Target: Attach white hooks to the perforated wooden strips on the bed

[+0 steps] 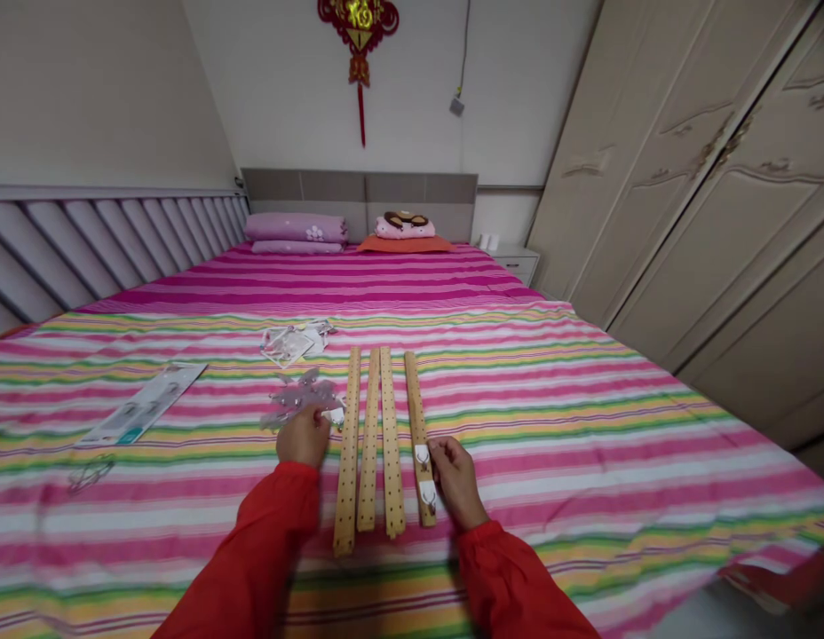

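Note:
My left hand [304,437] is closed in a pinch on a small white adhesive hook [333,415]. Beside it lies a pile of small clear and grey hook pieces [298,396]. Several perforated wooden strips [390,444] lie lengthwise on the bed, pointing away from me. On the rightmost wooden strip [415,399], two white hooks [422,455] sit near its close end. My right hand [455,475] has its curled fingers at the right edge of that strip, beside the upper hook. The fingertips' exact hold is partly hidden.
A striped bedspread [585,426] covers the bed. Further left lie a long clear package [146,404] and a thin wire coil [91,472]. Past the pile are small plastic bags [296,342]. Folded bedding [296,228] rests by the headboard; a wardrobe [692,195] stands on the right.

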Motion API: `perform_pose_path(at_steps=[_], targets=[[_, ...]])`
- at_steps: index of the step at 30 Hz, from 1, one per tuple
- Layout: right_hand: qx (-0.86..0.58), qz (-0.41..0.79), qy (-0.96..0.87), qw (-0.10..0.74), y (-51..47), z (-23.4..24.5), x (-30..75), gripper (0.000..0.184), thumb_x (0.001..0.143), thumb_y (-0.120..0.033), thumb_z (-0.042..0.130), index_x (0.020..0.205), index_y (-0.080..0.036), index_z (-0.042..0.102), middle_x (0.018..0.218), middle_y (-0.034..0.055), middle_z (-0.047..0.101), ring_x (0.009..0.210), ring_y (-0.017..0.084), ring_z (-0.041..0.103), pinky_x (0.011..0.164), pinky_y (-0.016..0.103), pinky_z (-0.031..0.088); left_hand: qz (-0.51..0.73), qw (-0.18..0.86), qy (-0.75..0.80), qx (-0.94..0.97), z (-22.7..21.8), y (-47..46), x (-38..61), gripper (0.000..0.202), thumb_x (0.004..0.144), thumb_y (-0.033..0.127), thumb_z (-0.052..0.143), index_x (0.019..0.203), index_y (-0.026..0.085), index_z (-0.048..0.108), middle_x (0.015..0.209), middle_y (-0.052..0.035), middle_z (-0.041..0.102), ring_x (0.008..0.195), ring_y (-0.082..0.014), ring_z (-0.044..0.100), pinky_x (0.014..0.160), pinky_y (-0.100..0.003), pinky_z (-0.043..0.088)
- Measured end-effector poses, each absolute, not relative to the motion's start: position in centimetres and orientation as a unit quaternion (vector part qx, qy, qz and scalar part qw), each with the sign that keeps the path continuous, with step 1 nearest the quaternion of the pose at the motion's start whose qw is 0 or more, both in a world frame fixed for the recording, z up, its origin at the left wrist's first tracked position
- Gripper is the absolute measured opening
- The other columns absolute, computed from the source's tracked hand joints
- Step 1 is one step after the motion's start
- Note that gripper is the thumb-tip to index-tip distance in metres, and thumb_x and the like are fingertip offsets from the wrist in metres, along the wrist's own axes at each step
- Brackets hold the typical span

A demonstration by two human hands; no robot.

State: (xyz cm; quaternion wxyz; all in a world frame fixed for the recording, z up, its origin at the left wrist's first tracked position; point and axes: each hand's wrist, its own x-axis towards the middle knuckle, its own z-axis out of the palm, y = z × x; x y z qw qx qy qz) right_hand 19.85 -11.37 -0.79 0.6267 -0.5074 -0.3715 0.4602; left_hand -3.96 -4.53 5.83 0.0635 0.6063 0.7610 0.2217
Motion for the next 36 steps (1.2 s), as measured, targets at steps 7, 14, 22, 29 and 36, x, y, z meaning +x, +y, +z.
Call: perform_pose_path(at_steps=[7, 14, 22, 29, 36], targets=[[-0.491, 0.462, -0.376, 0.636, -11.4, -1.2, 20.0, 0.03, 0.072, -0.048, 0.066, 0.07, -0.019, 0.058, 0.048, -0.0069, 0.048, 0.039, 0.009, 0.038, 0.039, 0.022, 0.029, 0.494, 0.307, 0.683, 0.441, 6.6, -5.3, -4.6, 0.02, 0.068, 0.02, 0.061, 0.087, 0.016, 0.066, 0.072, -0.0024, 0.066, 0.064, -0.0152, 0.061, 0.056, -0.024, 0.046], [-0.462, 0.484, -0.351, 0.655, -11.3, -1.1, 20.5, 0.029, 0.068, -0.046, 0.069, 0.074, -0.018, 0.062, 0.049, -0.0063, 0.05, 0.039, 0.008, 0.039, 0.04, 0.021, 0.03, 0.555, 0.618, 0.517, 0.206, 7.9, -8.4, -1.8, 0.014, 0.073, 0.003, 0.057, 0.078, 0.014, 0.063, 0.064, 0.0001, 0.065, 0.057, -0.0072, 0.062, 0.058, -0.016, 0.052], [-0.454, 0.349, -0.533, 0.623, -13.6, 3.4, 19.1, 0.025, 0.071, -0.024, 0.069, 0.096, -0.024, 0.071, 0.096, 0.0059, 0.064, 0.072, 0.017, 0.057, 0.064, 0.029, 0.049, 0.467, 0.663, 0.515, 0.277, 8.0, -10.7, 3.1, 0.013, 0.077, 0.007, 0.06, 0.085, 0.014, 0.067, 0.072, -0.0032, 0.068, 0.061, -0.0071, 0.062, 0.062, -0.016, 0.052], [-0.439, 0.31, -0.57, 0.622, -13.3, 4.3, 19.2, 0.015, 0.08, -0.023, 0.062, 0.089, -0.025, 0.074, 0.093, 0.0067, 0.068, 0.088, 0.021, 0.063, 0.077, 0.034, 0.051, 0.453, 0.692, 0.487, 0.279, 7.6, -10.9, 5.8, 0.009, 0.069, 0.012, 0.067, 0.078, 0.014, 0.065, 0.066, -0.001, 0.065, 0.061, -0.0068, 0.061, 0.06, -0.016, 0.048], [-0.458, 0.441, -0.426, 0.643, -11.2, 3.2, 20.6, 0.021, 0.069, -0.038, 0.072, 0.077, -0.019, 0.073, 0.066, 0.0027, 0.068, 0.061, 0.017, 0.061, 0.059, 0.03, 0.051, 0.436, 0.615, 0.482, 0.447, 7.3, -8.9, 7.2, 0.023, 0.062, 0.03, 0.073, 0.078, 0.013, 0.069, 0.073, -0.0025, 0.068, 0.068, -0.0105, 0.06, 0.062, -0.019, 0.044]])
